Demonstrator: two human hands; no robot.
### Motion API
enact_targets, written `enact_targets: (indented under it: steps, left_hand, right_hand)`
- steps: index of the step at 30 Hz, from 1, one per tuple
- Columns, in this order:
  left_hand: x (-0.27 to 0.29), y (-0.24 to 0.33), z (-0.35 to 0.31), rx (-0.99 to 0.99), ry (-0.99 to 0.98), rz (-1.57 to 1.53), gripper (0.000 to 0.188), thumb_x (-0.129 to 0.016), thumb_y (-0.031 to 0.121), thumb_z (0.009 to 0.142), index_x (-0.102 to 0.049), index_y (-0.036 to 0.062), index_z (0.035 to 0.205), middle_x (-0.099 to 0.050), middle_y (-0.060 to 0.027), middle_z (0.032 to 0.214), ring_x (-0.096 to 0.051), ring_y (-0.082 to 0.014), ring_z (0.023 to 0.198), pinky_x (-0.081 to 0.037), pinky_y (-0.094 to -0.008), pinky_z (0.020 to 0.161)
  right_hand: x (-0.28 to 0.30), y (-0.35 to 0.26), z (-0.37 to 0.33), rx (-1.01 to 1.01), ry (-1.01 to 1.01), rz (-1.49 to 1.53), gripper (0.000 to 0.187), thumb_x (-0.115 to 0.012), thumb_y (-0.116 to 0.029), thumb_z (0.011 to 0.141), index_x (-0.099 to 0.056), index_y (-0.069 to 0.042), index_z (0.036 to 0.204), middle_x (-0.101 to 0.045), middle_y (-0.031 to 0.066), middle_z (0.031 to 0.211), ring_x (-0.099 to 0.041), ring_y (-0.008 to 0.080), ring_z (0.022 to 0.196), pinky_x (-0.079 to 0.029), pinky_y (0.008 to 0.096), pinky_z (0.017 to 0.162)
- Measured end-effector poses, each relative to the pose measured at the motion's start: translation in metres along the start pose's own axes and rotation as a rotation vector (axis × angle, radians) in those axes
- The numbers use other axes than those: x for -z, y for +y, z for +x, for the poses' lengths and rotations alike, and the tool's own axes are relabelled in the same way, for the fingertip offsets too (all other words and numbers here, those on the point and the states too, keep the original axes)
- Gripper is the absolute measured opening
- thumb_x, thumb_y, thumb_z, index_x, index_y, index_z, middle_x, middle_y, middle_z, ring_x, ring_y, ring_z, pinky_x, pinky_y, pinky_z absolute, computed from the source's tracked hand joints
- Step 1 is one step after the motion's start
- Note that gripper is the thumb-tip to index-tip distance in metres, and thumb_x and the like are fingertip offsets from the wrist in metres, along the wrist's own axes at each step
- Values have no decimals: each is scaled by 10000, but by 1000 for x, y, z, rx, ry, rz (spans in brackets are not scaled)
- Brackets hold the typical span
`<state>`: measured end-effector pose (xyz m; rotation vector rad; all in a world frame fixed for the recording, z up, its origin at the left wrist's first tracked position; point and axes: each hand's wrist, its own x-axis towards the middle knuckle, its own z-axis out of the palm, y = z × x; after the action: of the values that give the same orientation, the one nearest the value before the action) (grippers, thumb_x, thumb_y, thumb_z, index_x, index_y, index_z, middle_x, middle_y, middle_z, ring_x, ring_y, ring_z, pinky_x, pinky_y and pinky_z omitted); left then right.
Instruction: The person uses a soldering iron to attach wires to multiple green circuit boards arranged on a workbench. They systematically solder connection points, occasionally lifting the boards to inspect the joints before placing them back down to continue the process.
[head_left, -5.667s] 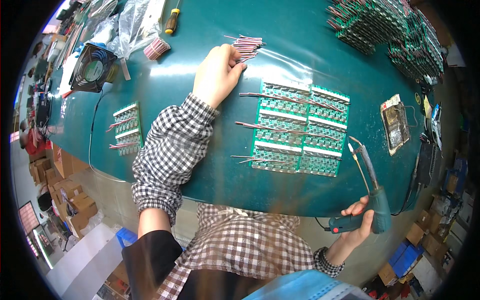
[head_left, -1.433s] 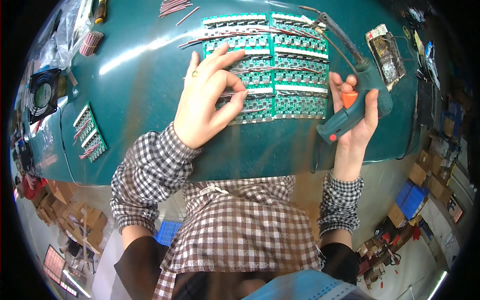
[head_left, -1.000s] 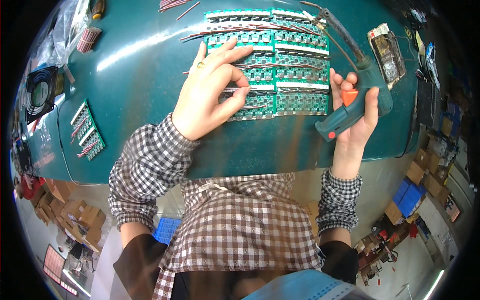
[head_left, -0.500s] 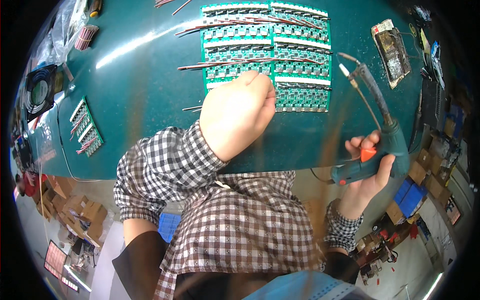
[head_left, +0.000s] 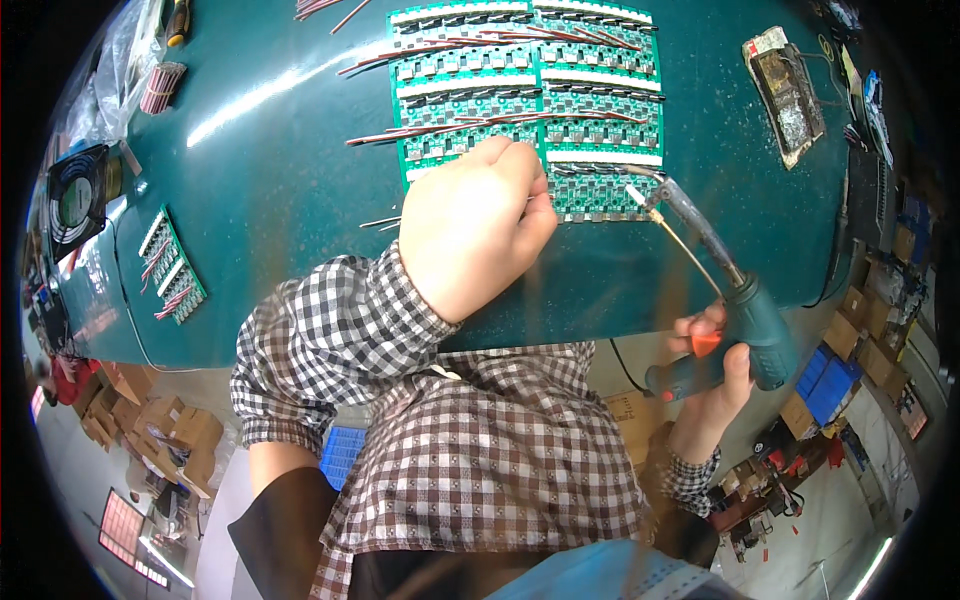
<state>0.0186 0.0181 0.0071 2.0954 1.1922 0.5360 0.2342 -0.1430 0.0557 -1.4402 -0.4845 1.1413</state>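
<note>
A panel of green circuit boards lies on the table, with white strips, black leads and small parts in rows. Loose dark red and black wires are laid across it. Over its lower left part rests my left hand, fingers closed in a pinch; what they hold is hidden. Thin wire ends stick out left of that hand. My right hand is wrapped around a green soldering gun with an orange trigger. Its bent metal tip and thin feed tube reach the panel's lower right edge; whether the tip touches, I cannot tell.
A smaller circuit board with wires lies at the left, near a black fan. A wire bundle and a screwdriver are at the far left. A scorched, grimy block sits at the far right.
The soldering gun in my right hand has moved left and its tip has come down to the panel's lower right. My left hand stays nearly in place, still pinched.
</note>
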Motion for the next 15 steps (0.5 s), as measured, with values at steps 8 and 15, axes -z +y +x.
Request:
enact_targets:
  steps: [8, 15]
  left_hand:
    - [3, -3, 6, 6, -38, -34, 81, -633, 52, 698, -556, 35, 712, -552, -77, 649, -571, -236, 571, -457, -330, 536]
    - [6, -5, 9, 27, -78, -103, 69, -625, 60, 696, -564, 31, 709, -550, -91, 644, -569, -241, 578, -454, -337, 542]
  right_hand:
    - [-11, -5, -15, -15, 37, -194, 451, -691, -238, 784, -569, 96, 1061, -627, 156, 885, -657, 268, 794, -581, 365, 682]
    - [-16, -4, -16, -15, 1, -304, 495, -683, -304, 795, -566, 92, 1067, -608, 121, 810, -626, 231, 732, -550, 346, 656]
